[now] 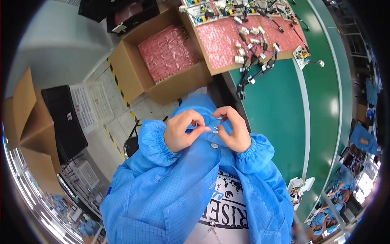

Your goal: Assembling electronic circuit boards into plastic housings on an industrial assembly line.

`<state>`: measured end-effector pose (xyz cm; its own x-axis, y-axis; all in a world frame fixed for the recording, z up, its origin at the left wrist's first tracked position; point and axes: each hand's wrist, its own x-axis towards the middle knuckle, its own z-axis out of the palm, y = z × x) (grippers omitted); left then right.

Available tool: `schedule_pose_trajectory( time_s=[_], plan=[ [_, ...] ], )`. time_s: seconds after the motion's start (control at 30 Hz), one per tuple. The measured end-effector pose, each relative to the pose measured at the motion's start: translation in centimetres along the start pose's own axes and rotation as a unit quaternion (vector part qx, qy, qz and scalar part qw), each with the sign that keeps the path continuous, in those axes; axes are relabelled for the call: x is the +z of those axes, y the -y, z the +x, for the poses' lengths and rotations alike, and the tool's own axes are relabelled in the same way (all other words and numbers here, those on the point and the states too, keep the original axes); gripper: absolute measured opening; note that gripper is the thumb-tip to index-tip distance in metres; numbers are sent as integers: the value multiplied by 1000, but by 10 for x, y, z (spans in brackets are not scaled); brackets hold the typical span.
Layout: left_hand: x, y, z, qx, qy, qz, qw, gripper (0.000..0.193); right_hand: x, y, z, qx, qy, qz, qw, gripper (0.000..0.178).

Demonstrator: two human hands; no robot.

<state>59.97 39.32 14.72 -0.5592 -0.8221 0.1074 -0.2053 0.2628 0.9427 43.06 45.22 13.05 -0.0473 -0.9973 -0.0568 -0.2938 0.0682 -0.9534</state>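
Both hands are raised in front of the unfastened blue work coat, close to its white buttons. My left hand is closed, thumb and curled index finger drawn together; whatever they pinch is too small to name. Facing it, my right hand has thumb and index finger bent round towards each other. Tiny pale bits show at its fingertips, and I cannot make out what they are. A narrow gap separates the two hands.
An open cardboard box with pink bubble wrap stands ahead. To its right, circuit boards and black cables with white connectors lie on pink wrap beside the green bench. A black crate is at left.
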Motion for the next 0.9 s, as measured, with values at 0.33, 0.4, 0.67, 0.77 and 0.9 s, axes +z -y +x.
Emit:
schedule_pose_trajectory(
  time_s=[0.33, 0.4, 0.67, 0.77, 0.9],
  plan=[
    [32, -36, -81, -2, 9, 52, 999, 25, -13, 20, -77, -30, 157, 71, 985, 9],
    [35, -43, -87, 3, 29, 74, 997, 24, -17, 23, -86, -59, 155, 47, 985, 9],
    [52, -58, -89, 16, 115, 148, 982, 22, -16, 20, -113, -176, 90, -63, 978, 12],
    [57, -60, -92, -2, 96, 133, 986, 23, -16, 16, -117, -163, 81, -16, 983, 13],
    [61, -60, -97, -9, 88, 102, 991, 24, -18, 10, -124, -78, 91, 74, 990, 10]
  ],
)
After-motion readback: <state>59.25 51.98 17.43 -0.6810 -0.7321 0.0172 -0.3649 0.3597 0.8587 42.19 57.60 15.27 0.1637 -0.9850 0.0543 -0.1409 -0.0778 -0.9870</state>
